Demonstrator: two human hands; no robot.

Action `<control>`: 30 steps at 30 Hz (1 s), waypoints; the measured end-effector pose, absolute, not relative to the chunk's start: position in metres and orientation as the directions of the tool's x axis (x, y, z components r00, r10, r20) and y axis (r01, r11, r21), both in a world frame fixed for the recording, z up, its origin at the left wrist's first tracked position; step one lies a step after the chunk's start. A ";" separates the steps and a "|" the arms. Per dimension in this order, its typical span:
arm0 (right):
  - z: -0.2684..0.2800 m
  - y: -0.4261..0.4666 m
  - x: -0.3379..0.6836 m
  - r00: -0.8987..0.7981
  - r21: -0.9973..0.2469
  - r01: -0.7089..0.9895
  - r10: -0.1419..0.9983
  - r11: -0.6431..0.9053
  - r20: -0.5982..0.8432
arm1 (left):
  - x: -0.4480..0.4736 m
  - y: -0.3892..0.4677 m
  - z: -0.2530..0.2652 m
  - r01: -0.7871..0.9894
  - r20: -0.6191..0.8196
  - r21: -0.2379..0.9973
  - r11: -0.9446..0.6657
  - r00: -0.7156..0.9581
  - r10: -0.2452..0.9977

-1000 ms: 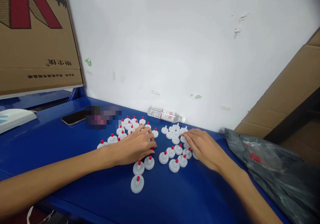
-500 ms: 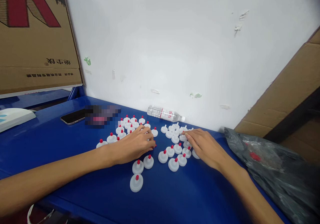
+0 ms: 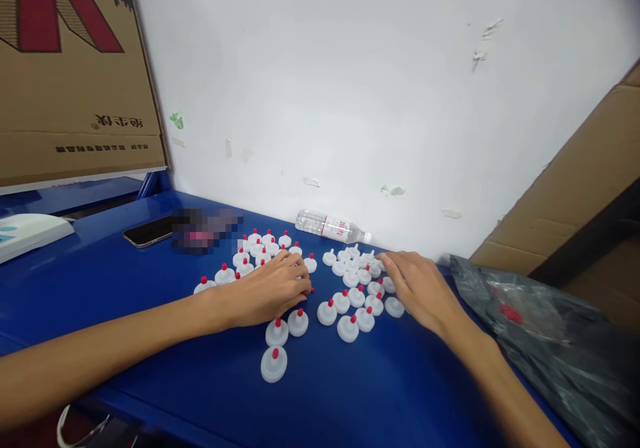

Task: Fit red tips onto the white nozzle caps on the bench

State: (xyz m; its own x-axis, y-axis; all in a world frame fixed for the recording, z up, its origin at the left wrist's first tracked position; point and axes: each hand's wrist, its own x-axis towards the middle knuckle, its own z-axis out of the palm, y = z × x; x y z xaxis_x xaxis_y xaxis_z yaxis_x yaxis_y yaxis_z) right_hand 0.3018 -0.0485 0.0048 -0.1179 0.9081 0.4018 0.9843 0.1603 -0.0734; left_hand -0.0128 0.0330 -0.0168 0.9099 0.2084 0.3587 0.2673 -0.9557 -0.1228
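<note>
White round nozzle lids lie in groups on the blue table [image 3: 330, 395], many with small red tips on their spouts. My left hand [image 3: 283, 281] rests low among the red-tipped lids, its fingers curled downward; bits of red show under the fingertips, but what they close on is hidden. To the right, my right hand [image 3: 413, 285] has its fingers stretched toward a cluster of lids with plain white spouts [image 3: 345, 261]. Beside its thumb is a red-tipped lid [image 3: 364, 275]. Nearer to me stands another red-tipped lid [image 3: 274, 365].
A clear plastic bottle [image 3: 330, 226] lies against the white wall. At the left are a phone [image 3: 150, 231] and a white device [image 3: 33, 233]. A dark plastic bag [image 3: 555, 355] covers the right edge, with cardboard [image 3: 555, 181] behind it.
My right hand has drawn slightly up and right, uncovering lids beside it, including a red-tipped one near where its fingertips were. My left hand stays in place.
</note>
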 end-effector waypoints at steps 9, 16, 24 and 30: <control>-0.013 -0.045 0.299 -0.146 -0.091 0.976 0.910 0.196 0.387 | -0.010 0.032 -0.015 0.244 0.413 -0.107 -0.964 0.893 0.181; 0.007 -0.053 0.289 -0.062 -0.108 0.983 0.824 0.148 0.564 | -0.011 0.029 -0.005 0.252 0.477 -0.116 -0.961 0.862 0.169; 0.010 -0.067 0.244 -0.372 0.058 0.876 0.595 0.478 0.712 | -0.013 0.026 -0.006 0.249 0.590 -0.075 -0.966 0.792 0.158; 0.000 -0.069 0.229 -0.455 0.078 0.817 0.555 0.571 0.696 | -0.012 0.025 -0.005 0.197 0.626 0.002 -0.980 0.765 0.155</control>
State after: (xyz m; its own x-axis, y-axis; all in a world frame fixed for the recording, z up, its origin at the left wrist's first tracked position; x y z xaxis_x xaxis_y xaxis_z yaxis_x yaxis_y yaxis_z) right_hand 0.2288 -0.0691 0.0003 -0.4547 0.5553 0.6964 0.8172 0.5709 0.0783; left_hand -0.0118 0.0248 -0.0049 0.7646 0.1549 0.6257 0.1970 -0.9804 0.0020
